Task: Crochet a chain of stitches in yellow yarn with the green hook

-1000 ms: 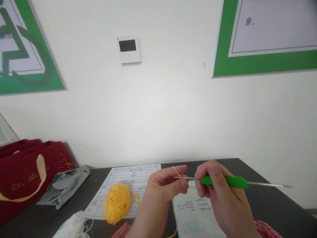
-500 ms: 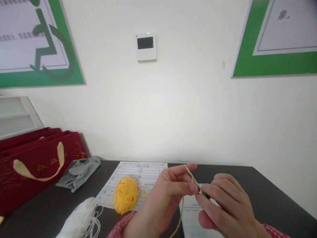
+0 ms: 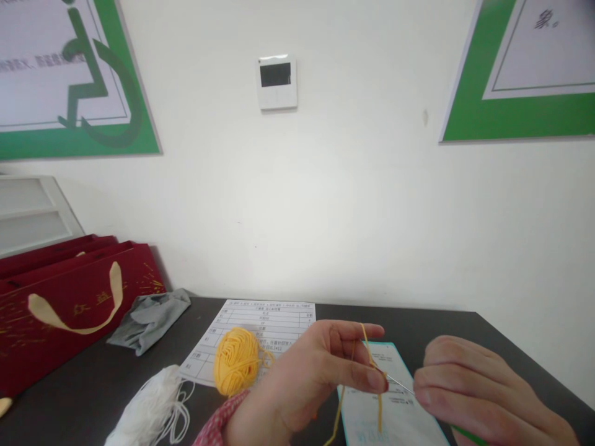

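My left hand [image 3: 332, 365] pinches a strand of yellow yarn [image 3: 380, 414] between thumb and finger, while the same yarn loops over its raised index finger. My right hand [image 3: 483, 390] is closed around a crochet hook [image 3: 400, 383] with a thin metal shaft and a green handle. The hook's tip reaches the yarn at my left fingertips; how it sits in the loop is too small to tell. A yellow ball of yarn [image 3: 236, 362] lies left of my left wrist, on a printed sheet [image 3: 209, 347].
A white yarn skein [image 3: 146, 412] lies at the front left. Behind it are a grey cloth [image 3: 149, 319] and red gift bags [image 3: 69, 316]. Under my hands is a teal-edged paper [image 3: 367, 415] on the dark table [image 3: 446, 322]. The wall rises behind.
My right hand has moved right and away from my left hand, baring the hook's shaft and part of its green handle. A yellow yarn end now hangs below my left fingertips.
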`<state>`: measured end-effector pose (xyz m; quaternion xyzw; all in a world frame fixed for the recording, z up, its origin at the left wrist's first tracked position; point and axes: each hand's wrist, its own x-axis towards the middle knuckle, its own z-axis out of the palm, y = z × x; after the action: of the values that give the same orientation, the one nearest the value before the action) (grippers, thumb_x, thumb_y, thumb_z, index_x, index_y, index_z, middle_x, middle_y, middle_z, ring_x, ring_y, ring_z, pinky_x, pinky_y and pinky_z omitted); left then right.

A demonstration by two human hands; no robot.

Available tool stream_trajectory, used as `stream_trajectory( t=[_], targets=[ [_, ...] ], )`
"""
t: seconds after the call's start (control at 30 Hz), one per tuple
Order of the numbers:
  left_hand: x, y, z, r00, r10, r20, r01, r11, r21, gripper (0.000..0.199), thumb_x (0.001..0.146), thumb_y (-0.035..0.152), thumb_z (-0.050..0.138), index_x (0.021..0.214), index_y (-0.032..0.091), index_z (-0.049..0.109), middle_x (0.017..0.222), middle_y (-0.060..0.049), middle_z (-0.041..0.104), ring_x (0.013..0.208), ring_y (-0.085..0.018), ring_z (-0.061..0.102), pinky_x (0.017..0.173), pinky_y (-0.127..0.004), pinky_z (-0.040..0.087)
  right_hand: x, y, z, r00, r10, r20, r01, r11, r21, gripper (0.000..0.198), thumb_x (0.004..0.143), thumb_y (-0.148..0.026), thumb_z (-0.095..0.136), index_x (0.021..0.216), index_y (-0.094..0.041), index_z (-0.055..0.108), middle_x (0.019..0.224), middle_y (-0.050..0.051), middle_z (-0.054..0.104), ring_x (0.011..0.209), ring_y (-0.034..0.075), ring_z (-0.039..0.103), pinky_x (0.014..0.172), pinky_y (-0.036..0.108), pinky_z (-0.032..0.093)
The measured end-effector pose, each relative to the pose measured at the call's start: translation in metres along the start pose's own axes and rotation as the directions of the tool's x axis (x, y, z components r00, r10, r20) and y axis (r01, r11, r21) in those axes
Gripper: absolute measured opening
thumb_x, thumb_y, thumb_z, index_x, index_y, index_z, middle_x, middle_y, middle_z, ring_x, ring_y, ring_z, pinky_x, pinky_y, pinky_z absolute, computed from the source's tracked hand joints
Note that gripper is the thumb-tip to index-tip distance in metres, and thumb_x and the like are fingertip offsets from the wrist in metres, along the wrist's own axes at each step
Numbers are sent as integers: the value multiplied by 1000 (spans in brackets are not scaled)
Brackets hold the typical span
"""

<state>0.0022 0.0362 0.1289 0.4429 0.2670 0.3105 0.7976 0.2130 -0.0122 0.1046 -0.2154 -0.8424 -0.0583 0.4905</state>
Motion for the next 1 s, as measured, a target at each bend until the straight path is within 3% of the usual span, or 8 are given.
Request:
stream_trajectory(
  t=[0.17, 0.33, 0.53, 0.67, 0.73, 0.83, 0.9, 1.0],
  targets=[
    [1, -2, 2, 1000, -8, -4, 8, 999, -31, 53, 49, 10, 86, 101, 13, 79, 60, 2, 66, 57, -9, 57, 64, -24, 36, 6, -3, 3, 998, 43, -40, -42, 999, 22, 31, 104, -39, 43, 109, -28, 71, 73, 4, 77, 64, 22, 70, 70, 38, 54],
    [-1, 0, 4, 993, 92, -73, -97, 993, -63, 55, 50, 15, 91, 103, 16, 79, 62, 4, 64, 59, -8, 56, 68, -24, 38, 19, -6, 1, 999, 28, 44, -26, 999, -38, 27, 103, -36, 44, 110, -27, 69, 74, 6, 78, 64, 23, 71, 64, 37, 55],
    [1, 0, 5, 976, 175, -132, -190, 976, -107, 47, 67, 27, 88, 110, 14, 76, 77, -4, 73, 68, -11, 59, 70, -26, 42, 22, 0, 10, 999, -44, 12, 44, 997, -70, 29, 104, -35, 40, 121, -29, 63, 66, 4, 74, 54, 22, 66, 54, 36, 49],
    [4, 1, 3, 888, 330, -321, -369, 927, -65, 37, 74, 29, 84, 108, 17, 78, 76, -4, 76, 73, -12, 60, 79, -26, 44, 23, -5, 18, 989, 119, -88, -107, 986, 127, 25, 102, -36, 44, 102, -29, 68, 65, 3, 70, 55, 21, 62, 54, 34, 47],
    [3, 2, 2, 828, 408, -384, -449, 894, -18, 34, 75, 30, 83, 107, 19, 78, 76, -3, 77, 74, -11, 60, 82, -25, 44, 27, -7, 21, 924, 350, -152, -303, 915, 267, 34, 103, -39, 43, 81, -26, 66, 65, 2, 65, 59, 18, 59, 55, 31, 46],
    [0, 3, 2, 793, 456, -404, -476, 878, 55, 31, 79, 31, 81, 109, 23, 78, 75, -1, 78, 73, -11, 61, 81, -26, 45, 32, -4, 27, 750, 649, -128, -561, 727, 396, 49, 102, -46, 46, 62, -23, 62, 73, 4, 68, 70, 18, 62, 63, 29, 47],
    [-2, 2, 3, 795, 466, -388, -471, 878, 88, 30, 79, 29, 80, 108, 25, 78, 76, -1, 78, 76, -13, 65, 83, -28, 47, 35, -1, 33, 650, 760, -1, -676, 579, 456, 46, 99, -53, 50, 71, -22, 71, 61, 2, 64, 59, 16, 58, 58, 28, 45],
    [-3, -1, 7, 802, 484, -351, -473, 873, 123, 28, 77, 26, 81, 105, 25, 80, 74, -1, 78, 80, -16, 70, 88, -31, 50, 35, -2, 46, 508, 827, 239, -765, 306, 567, 47, 90, -63, 59, 97, -20, 77, 39, -10, 35, 36, 8, 25, 39, 23, 22]
  ],
)
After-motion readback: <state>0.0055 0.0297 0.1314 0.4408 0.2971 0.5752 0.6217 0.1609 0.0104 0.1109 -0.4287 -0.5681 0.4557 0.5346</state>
